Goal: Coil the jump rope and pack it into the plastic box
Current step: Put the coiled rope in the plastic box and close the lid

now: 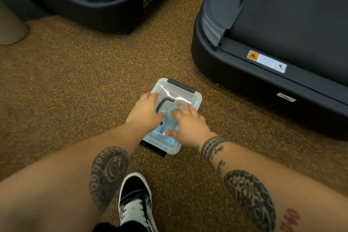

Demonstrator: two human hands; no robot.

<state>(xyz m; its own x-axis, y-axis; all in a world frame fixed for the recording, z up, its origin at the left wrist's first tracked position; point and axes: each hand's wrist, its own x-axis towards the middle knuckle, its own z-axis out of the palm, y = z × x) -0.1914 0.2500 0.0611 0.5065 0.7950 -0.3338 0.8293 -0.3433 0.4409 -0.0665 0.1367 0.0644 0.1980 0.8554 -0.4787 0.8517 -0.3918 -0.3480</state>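
A small clear plastic box with a transparent lid and black latches stands on the speckled floor. Through the lid shows the jump rope, a light blue-green coil with blue handles. My left hand lies flat on the left part of the lid, fingers spread. On the near right part of the lid rests my right hand, palm down with the fingers apart. Neither hand grips anything. A black handle on the lid shows between the two hands.
Two dark treadmill bases flank the spot: one at the far left, one close on the right. A pale pillar foot stands at the left edge. My black-and-white shoe is planted just behind the box.
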